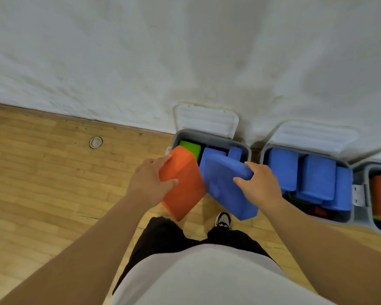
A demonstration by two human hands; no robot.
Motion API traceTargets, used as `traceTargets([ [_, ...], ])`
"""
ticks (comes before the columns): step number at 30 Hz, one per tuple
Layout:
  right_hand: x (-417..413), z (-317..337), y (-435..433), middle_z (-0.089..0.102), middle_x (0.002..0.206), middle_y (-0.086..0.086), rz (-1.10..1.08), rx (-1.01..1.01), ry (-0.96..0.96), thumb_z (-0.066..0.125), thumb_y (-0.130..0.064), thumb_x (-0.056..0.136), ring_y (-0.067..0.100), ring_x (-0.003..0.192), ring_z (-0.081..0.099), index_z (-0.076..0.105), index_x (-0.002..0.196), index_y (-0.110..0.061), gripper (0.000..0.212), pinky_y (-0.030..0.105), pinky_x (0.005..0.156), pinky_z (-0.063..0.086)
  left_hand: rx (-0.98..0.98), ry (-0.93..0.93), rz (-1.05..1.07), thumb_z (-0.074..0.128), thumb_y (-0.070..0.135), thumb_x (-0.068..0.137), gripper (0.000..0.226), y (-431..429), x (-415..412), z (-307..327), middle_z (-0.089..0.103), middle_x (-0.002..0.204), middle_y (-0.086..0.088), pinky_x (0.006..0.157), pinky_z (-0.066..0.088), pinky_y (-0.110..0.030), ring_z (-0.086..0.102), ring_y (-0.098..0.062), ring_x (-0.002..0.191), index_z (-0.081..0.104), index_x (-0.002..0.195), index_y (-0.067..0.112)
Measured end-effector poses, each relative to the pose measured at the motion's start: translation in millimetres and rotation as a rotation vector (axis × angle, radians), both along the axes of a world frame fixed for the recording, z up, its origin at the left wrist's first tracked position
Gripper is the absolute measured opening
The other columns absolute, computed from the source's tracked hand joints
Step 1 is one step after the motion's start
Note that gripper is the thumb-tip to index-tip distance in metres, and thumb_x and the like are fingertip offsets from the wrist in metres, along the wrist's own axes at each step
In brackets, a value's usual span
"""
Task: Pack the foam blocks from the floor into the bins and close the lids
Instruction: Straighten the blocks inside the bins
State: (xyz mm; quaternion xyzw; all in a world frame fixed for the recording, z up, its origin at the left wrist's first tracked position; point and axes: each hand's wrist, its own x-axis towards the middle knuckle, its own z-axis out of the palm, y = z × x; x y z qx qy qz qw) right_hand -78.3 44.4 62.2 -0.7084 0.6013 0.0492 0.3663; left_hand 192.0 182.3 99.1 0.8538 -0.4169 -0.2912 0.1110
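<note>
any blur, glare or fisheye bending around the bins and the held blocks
Head view: wide-angle bending slants the baseboard and tilts the bins; the wall looks smeared, with soft shadows above the lids; the left hand on the orange foam block and the right hand on the blue foam block are fairly sharp; even light, no glare.

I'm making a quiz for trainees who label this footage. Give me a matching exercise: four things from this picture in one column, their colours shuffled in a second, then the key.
Column one
1. left-hand block, gripped by the left hand
2. right-hand block, gripped by the right hand
3. corner block, far left in the left bin
4. open lid of that bin

Column two
a. blue
b. whitish
c. orange
d. green

Pairs: 1-c, 2-a, 3-d, 4-b
</note>
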Motion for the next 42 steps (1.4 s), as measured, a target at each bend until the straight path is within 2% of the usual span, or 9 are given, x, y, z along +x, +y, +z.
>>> traceTargets([
  [4,18,-15,-15,0.059,0.094,0.004,-0.097,0.025,-0.027,0.068,-0.035,0.087,0.027,0.078,0.059,0.059,0.103,-0.02,0.024,0.048,0.066,0.056,0.06,-0.031,-0.08,0.071,0.055,0.084,0.075,-36,36,-11,0.051,0.139,0.005,0.108,0.041,-0.047,0.043,-0.023,0.128,0.037,0.15,0.048],
  [8,37,-34,-23,0.05,0.127,0.01,-0.244,0.141,0.001,0.066,-0.048,0.083,0.028,0.085,0.062,0.047,0.14,-0.029,0.063,0.043,0.071,0.056,0.081,-0.002,-0.191,0.073,0.052,0.084,0.073,-79,77,-22,0.055,0.142,0.006,0.109,0.042,-0.047,0.043,-0.025,0.131,0.041,0.149,0.045],
  [10,47,-49,-22,0.048,0.126,0.007,-0.333,0.191,-0.017,0.059,-0.058,0.074,0.027,0.084,0.06,0.048,0.133,-0.034,0.065,0.045,0.073,0.057,0.124,0.019,-0.266,0.072,0.054,0.083,0.074,-101,101,-33,0.055,0.143,0.007,0.109,0.042,-0.048,0.044,-0.025,0.132,0.041,0.149,0.045],
  [14,74,-74,-18,0.036,0.149,0.007,-0.499,0.207,0.004,0.062,-0.046,0.09,0.031,0.12,0.054,0.038,0.149,-0.034,0.065,0.045,0.098,0.05,0.203,0.103,-0.405,0.067,0.062,0.076,0.08,-146,138,-67,0.057,0.144,0.007,0.106,0.047,-0.047,0.054,-0.022,0.127,0.039,0.149,0.047],
  [21,109,-206,-18,0.034,0.16,0.002,-0.751,0.221,-0.136,0.065,-0.037,0.097,0.024,0.144,0.038,0.031,0.158,-0.029,0.07,0.033,0.104,0.039,0.308,0.119,-0.563,0.072,0.04,0.089,0.07,-218,163,-212,0.057,0.143,0.0,0.102,0.049,-0.04,0.057,-0.024,0.122,0.041,0.152,0.039],
  [33,146,-399,-48,0.04,0.153,0.002,-0.919,0.088,-0.168,0.052,-0.04,0.103,0.02,0.137,0.043,0.019,0.159,-0.038,0.065,0.04,0.111,0.04,0.401,0.21,-0.545,0.067,0.032,0.093,0.058,-307,181,-443,0.052,0.132,0.003,0.088,0.051,-0.035,0.058,-0.023,0.11,0.045,0.145,0.045],
  [37,147,-439,-58,0.04,0.148,0.014,-0.567,0.073,0.238,0.055,-0.048,0.099,0.038,0.137,0.034,0.009,0.159,-0.038,0.076,0.053,0.107,0.04,0.351,-0.149,-0.657,0.067,0.062,0.084,0.084,-301,161,-490,0.003,0.169,-0.003,0.123,0.021,-0.05,0.011,-0.034,0.154,0.02,0.153,0.057],
  [39,152,-458,-54,0.022,0.159,0.016,-0.377,0.1,0.363,0.055,-0.053,0.097,0.042,0.14,0.025,0.01,0.159,-0.042,0.077,0.055,0.111,0.037,0.428,-0.172,-0.676,0.071,0.07,0.077,0.108,-282,136,-505,-0.024,0.167,-0.001,0.123,0.009,-0.06,-0.02,-0.036,0.153,-0.005,0.153,0.058],
  [42,155,-476,-49,0.016,0.159,0.018,-0.276,0.054,0.408,0.058,-0.053,0.095,0.043,0.135,0.026,0.023,0.157,-0.044,0.072,0.056,0.107,0.038,0.371,-0.145,-0.703,0.074,0.071,0.073,0.117,-271,108,-519,-0.035,0.163,0.002,0.121,0.007,-0.066,-0.036,-0.037,0.147,-0.011,0.153,0.059],
])
